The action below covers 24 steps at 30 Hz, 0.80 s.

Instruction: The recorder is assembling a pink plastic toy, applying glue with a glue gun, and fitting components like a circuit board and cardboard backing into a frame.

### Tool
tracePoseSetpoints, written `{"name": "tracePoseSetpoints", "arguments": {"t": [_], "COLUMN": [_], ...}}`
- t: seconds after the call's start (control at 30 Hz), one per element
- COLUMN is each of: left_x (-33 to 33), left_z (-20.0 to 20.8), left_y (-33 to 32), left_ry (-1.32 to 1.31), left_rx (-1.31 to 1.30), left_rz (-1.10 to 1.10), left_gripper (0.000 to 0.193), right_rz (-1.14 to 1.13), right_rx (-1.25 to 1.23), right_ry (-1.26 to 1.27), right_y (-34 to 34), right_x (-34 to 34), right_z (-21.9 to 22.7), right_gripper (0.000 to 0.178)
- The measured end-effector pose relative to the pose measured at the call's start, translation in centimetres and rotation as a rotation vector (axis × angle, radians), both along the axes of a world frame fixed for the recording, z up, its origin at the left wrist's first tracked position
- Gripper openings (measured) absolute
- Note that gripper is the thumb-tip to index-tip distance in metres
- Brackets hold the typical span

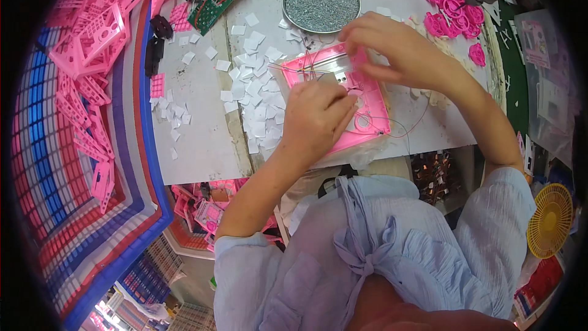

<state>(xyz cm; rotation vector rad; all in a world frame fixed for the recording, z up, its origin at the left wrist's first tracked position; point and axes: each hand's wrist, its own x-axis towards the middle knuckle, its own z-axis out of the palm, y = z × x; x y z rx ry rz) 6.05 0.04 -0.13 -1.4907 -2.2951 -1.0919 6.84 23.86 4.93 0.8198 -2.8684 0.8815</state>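
A pink plastic casing [380, 101] lies on the table in front of me, with thin wires and a silvery panel in it. My left hand [315, 113] rests over its left part, fingers curled together in a pinch. What they hold, if anything, is hidden beneath them. Above the casing's far right corner is my right hand [392, 46], thumb apart from the bent fingers and nothing visible between them. Its fingertips are close to the rim of a round metal dish [283, 7] full of small grey metal pieces that look like screws.
Many white square pieces [254, 73] are scattered left of the casing. A green circuit board [217, 0] with wires lies at the far left. Pink ring-shaped parts [450, 6] are heaped at the far right. Pink frames [101, 37] pile on a striped sheet [144, 122] at left.
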Motion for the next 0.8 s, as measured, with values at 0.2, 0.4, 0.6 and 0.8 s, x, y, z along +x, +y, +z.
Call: {"name": "tracePoseSetpoints", "arguments": {"t": [0.2, 0.4, 0.6, 0.8], "left_x": [-0.3, -1.1, -1.2, -0.6], "left_z": [-1.4, -1.4, -1.6, -0.1], "left_y": [-1.0, -1.3, -1.5, -2.0], "left_ry": [-0.041, -0.182, -0.059, 0.002], "left_rx": [0.077, 0.125, 0.096, -0.085], "left_rz": [-0.129, -0.148, -0.089, 0.180], "left_gripper": [0.021, 0.021, 0.015, 0.018], "right_rz": [-0.180, -0.154, -0.215, -0.273], "right_rx": [-0.160, -0.302, -0.307, -0.224], "right_ry": [0.103, -0.159, -0.125, -0.044], "right_y": [-3.1, -4.4, -3.6, -2.5], "right_x": [-3.0, -7.0, -5.3, -1.7], "right_z": [-4.0, -4.4, -3.2, -2.5], "right_gripper": [0.039, 0.026, 0.020, 0.014]}}
